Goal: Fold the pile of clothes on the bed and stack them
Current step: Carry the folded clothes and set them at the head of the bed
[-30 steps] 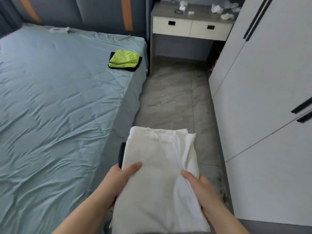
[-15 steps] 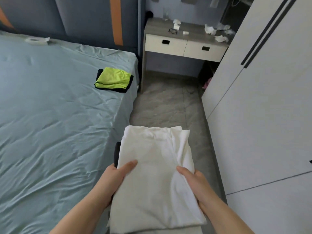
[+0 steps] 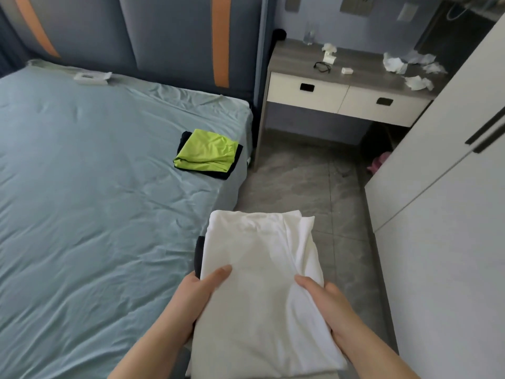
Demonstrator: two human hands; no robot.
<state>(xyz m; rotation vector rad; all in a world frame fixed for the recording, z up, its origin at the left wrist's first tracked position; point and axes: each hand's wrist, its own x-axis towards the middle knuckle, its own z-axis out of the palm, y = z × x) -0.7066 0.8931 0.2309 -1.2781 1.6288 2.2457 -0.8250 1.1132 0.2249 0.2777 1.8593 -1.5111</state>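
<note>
Stacking, I judge: left hand (image 3: 203, 294) and right hand (image 3: 325, 305) grip the folded white garment (image 3: 262, 269); next, set it squarely atop the lime-green garment (image 3: 207, 153) on the bed (image 3: 95, 214).

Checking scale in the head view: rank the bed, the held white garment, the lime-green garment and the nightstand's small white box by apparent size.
1. bed
2. white garment, enlarged by camera nearness
3. lime-green garment
4. small white box

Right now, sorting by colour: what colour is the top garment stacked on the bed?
The top garment is lime green; head view.
</note>
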